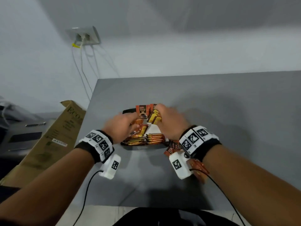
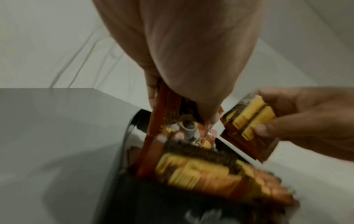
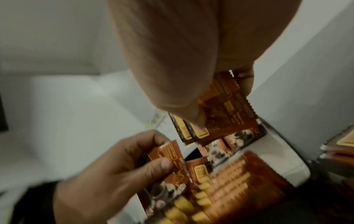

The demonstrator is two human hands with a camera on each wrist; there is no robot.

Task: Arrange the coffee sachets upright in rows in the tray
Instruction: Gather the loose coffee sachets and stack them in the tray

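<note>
A black tray lies mid-table and holds several orange-brown coffee sachets. A packed row of sachets fills its near side, and two upright sachets stand at the back. Over the tray's left part, my left hand pinches a few sachets between thumb and fingers. My right hand grips a small bunch of sachets, yellow-labelled ends down, over the tray's back right. The wrist views are blurred.
Loose sachets lie on the grey table under my right wrist, with more sachets nearer to me. A cardboard box leans at the table's left edge. A wall socket with cables hangs behind.
</note>
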